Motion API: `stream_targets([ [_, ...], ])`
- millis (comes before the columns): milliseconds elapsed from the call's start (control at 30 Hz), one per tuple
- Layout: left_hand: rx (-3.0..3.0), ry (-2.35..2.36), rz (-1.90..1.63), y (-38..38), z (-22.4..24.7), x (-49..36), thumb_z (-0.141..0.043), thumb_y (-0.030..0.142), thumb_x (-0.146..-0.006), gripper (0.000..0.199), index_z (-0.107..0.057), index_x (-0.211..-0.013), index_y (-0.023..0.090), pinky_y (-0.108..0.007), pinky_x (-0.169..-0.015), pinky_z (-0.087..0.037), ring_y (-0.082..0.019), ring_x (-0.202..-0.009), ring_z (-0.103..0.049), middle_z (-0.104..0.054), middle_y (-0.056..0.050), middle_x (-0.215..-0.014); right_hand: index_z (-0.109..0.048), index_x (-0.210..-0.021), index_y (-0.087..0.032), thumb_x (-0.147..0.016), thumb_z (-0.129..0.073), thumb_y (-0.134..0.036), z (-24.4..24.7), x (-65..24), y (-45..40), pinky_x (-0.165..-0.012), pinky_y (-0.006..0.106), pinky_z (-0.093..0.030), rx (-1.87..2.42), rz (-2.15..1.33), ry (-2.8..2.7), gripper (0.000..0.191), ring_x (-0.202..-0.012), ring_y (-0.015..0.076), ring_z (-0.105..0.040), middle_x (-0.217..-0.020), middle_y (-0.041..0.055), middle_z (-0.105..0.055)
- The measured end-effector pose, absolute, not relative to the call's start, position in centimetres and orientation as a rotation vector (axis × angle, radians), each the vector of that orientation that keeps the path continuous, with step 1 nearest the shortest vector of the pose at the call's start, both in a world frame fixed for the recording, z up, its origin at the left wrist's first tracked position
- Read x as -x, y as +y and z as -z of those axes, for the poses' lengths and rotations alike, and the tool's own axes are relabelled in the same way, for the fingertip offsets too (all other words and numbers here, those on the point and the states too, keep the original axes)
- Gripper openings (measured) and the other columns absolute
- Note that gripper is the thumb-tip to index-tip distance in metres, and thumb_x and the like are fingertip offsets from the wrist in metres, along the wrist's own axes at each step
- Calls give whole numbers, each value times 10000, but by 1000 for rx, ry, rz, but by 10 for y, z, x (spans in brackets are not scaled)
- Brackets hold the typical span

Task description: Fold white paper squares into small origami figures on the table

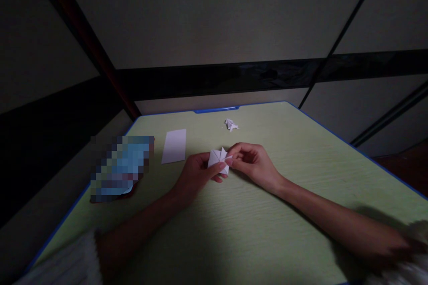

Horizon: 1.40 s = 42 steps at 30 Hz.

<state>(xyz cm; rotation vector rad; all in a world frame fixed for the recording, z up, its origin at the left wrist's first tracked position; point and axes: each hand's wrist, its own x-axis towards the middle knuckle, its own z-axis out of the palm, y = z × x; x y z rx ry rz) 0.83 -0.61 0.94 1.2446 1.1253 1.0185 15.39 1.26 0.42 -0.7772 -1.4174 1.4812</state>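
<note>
A small folded white paper (216, 157), with creases and pointed flaps, is held up over the middle of the table. My left hand (197, 171) grips it from the left, thumb on top and fingertips showing beneath its lower edge. From the right, my right hand (250, 160) pinches a pointed flap at the paper's right side between thumb and fingers. Behind the hands, a small folded paper figure (231, 124) lies on the table. A flat white paper sheet (174, 146) rests to the left of my left hand.
The light green table (301, 151) has a blue edge and a blue handle-like strip (216, 109) at the back. A blurred-out device-like item (122, 167) lies at the left edge. Panelled doors (217, 18) stand behind the table.
</note>
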Motion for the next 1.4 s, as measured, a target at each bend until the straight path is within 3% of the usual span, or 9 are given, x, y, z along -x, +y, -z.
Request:
stream_targets([
  [633,-1110,975,-1021,-4,-3,-4,-618,213,-606,135,-624,-682,101,-222,-481,-454,-84,-466,-535,-611,-3,-583,-660,-623,-162,-628,-652,-162,-6,-159,13,-555,238,-450,707,-1151,-1597,9,-621,84,-520,-785,32,-554],
  [933,-973,928,-986,0,-7,-3,-575,170,-576,99,-617,-607,86,-242,-447,-457,-115,-412,-559,-621,-18,-517,-669,-628,-173,-631,-637,-105,-5,-159,13,-547,233,-434,671,-1185,-1593,75,-611,72,-510,-801,22,-539],
  [1400,-1139,927,-870,0,-3,2,-618,279,-646,196,-630,-593,90,-193,-463,-438,-92,-434,-565,-622,-16,-478,-666,-603,-162,-609,-657,-114,-6,-159,13,-523,226,-421,714,-1185,-1615,49,-607,75,-504,-788,23,-548],
])
